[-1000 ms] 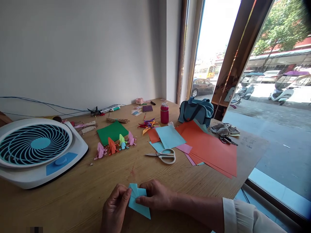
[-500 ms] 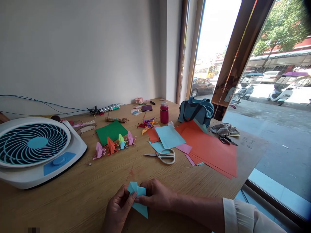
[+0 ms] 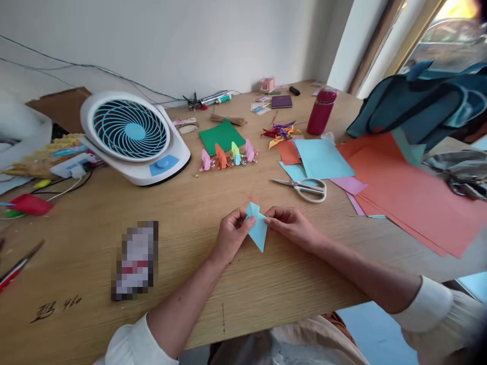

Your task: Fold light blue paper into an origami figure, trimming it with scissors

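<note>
A folded piece of light-blue paper point(image 3: 259, 234) is held over the wooden table between my two hands, its long point facing down toward me. My left hand point(image 3: 233, 230) pinches its left side, thumb on top of the folds. At the right edge, my right hand point(image 3: 291, 224) has the paper between thumb and fingertips. Beyond the hands lie white-handled scissors point(image 3: 311, 191), blades toward the left. Several small folded paper figures point(image 3: 222, 157) in pink, orange, green and blue stand in a row in front of a green paper sheet point(image 3: 221, 137).
Light-blue sheets point(image 3: 323, 158) and large orange sheets point(image 3: 414, 192) lie to the right. A red bottle point(image 3: 321, 111) and a blue bag point(image 3: 418, 104) stand behind them. A white fan point(image 3: 133, 134) is at the back left. A blurred-out object point(image 3: 135, 261) lies left of my arm.
The view has swung down and left, bringing both forearms into sight. My right hand has shifted from over the folded paper to its right edge, and the paper's lower point hangs more steeply.
</note>
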{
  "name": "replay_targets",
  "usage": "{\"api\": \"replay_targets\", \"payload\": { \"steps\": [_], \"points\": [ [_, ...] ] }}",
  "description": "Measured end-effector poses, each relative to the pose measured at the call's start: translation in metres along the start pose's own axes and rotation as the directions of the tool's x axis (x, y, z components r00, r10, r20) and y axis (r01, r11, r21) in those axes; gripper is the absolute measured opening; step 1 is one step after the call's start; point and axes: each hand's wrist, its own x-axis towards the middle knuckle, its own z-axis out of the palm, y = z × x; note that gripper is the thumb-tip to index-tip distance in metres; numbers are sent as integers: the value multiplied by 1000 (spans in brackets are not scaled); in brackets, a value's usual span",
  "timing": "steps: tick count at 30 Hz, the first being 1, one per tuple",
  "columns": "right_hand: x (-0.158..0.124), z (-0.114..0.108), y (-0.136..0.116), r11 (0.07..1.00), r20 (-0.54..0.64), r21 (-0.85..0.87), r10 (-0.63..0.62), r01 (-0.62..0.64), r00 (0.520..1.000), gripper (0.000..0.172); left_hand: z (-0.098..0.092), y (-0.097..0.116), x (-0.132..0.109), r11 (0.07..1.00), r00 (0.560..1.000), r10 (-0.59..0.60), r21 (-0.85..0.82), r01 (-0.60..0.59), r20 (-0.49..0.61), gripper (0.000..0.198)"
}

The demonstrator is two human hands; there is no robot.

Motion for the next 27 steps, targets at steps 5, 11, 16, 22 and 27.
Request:
{"api": "replay_targets", "payload": {
  "steps": [5, 11, 16, 22, 27],
  "points": [
    [-2, 2, -3, 999, -28, 31, 14, -13, 1000, 41, -1, 0, 0, 998, 998, -10, -56, 13, 59, 32],
    [-2, 2, -4, 997, -42, 73, 1, 2, 999, 40, -1, 2, 0, 1000, 991, -5, -14, 7, 133, 31],
    [-3, 2, -5, 999, -39, 51, -12, 14, 999, 38, -1, 2, 0, 1000, 992, -6, -11, 8, 123, 32],
    [-5, 4, -4, 992, 57, 85, -97, 92, 994, 39, -2, 2, 1, 992, 996, 71, -107, -64, 59, 29],
    [-6, -1, -4, 977, 192, 210, 0, -41, 981, 43, -3, 5, 1, 974, 980, 159, -180, -136, 123, 24]
  ]
}}
